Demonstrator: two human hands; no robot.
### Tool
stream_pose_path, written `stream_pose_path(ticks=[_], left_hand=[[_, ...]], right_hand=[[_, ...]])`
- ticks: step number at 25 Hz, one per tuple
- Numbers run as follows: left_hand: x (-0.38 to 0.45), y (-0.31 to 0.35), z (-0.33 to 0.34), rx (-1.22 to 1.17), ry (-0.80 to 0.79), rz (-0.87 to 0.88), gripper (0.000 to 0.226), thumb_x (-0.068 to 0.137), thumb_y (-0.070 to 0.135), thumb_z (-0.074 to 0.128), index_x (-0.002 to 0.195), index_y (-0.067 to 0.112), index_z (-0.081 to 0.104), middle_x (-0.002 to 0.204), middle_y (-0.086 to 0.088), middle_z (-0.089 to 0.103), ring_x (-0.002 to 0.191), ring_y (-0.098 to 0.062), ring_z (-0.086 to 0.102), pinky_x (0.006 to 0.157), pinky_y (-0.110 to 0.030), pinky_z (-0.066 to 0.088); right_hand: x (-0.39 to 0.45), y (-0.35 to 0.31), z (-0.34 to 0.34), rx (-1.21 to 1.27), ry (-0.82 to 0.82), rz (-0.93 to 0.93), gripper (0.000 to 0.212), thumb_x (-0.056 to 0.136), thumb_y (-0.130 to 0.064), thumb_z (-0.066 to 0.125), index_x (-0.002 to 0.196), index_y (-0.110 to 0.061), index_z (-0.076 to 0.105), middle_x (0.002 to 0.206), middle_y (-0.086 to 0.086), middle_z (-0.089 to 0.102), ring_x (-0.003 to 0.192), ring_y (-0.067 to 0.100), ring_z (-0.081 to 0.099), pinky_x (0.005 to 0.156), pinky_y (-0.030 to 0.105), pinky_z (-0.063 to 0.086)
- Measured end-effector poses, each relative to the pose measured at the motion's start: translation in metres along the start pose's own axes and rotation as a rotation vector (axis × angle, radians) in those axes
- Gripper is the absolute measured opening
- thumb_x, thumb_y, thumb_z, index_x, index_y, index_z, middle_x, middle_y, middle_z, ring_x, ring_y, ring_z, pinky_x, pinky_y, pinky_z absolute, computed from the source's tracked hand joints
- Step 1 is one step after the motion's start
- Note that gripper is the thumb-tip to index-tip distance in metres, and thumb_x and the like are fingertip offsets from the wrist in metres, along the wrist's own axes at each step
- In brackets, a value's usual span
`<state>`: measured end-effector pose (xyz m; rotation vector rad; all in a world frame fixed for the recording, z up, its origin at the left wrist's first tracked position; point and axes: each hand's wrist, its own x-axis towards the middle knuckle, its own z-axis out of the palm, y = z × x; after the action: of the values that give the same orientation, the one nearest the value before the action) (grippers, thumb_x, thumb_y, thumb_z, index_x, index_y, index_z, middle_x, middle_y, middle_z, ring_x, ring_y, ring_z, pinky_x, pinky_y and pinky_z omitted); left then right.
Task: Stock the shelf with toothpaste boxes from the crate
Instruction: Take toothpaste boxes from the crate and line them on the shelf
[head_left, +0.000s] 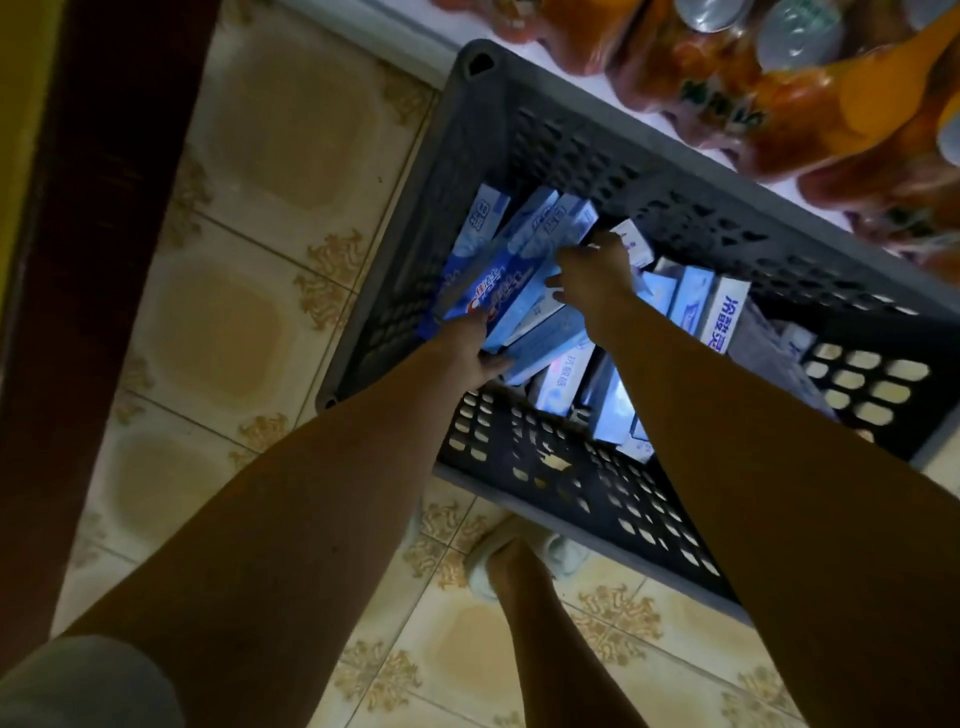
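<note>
We reach both bare arms straight down into the crate (524, 150), a dark grey slatted plastic one standing on the patterned tile floor (249, 249), its far side against a low white shelf (431, 44) stacked with orange drink bottles (810, 119). Our left hand (470, 348) is low at the near left of the crate, fingers curled under the near ends of a bundle of long blue toothpaste boxes (511, 270), grasping them from below. Our right hand (595, 275) lies over the far part of the same bundle, fingers wrapped on its edge, thumb side toward the crate's far wall, so the bundle is held between both hands and tilted up off the rest. The remaining boxes (696, 301), white and pale blue, stand and lean in the crate's middle and right, packed close together. One of our feet, in a pale slipper (519, 556), shows on the floor just beside the crate's near wall
</note>
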<state>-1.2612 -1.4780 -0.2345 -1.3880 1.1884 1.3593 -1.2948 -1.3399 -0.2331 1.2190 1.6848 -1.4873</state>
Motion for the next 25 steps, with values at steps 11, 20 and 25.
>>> stream_pose_path(ticks=[11,20,25], left_hand=[[-0.04,-0.005,-0.002,-0.207,-0.016,0.017,0.044,0.093,0.005,0.062,0.133,0.0,0.047,0.125,-0.013,0.055,0.111,-0.026,0.056,0.093,-0.036,0.055],[-0.147,0.029,-0.047,0.301,-0.174,0.455,0.033,0.089,-0.008,0.061,0.117,0.008,0.06,0.109,-0.015,0.063,0.103,-0.029,0.062,0.085,-0.032,0.055],[-0.227,0.067,-0.067,0.511,-0.246,0.658,0.036,0.086,-0.011,0.064,0.119,0.002,0.058,0.098,-0.008,0.065,0.087,-0.019,0.064,0.075,-0.023,0.057]], right_hand=[[-0.039,0.006,-0.006,0.139,-0.064,0.154,0.044,0.097,-0.02,0.057,0.138,-0.023,0.04,0.122,0.013,0.059,0.112,0.03,0.06,0.09,0.043,0.054],[-0.147,-0.041,-0.031,0.527,0.06,0.205,0.062,0.094,-0.027,0.064,0.144,-0.021,0.028,0.129,0.014,0.055,0.095,0.027,0.065,0.08,0.045,0.059],[-0.219,-0.086,-0.055,0.658,0.16,0.074,0.063,0.096,-0.027,0.061,0.147,-0.034,0.023,0.121,0.008,0.048,0.096,0.032,0.065,0.074,0.045,0.061]])
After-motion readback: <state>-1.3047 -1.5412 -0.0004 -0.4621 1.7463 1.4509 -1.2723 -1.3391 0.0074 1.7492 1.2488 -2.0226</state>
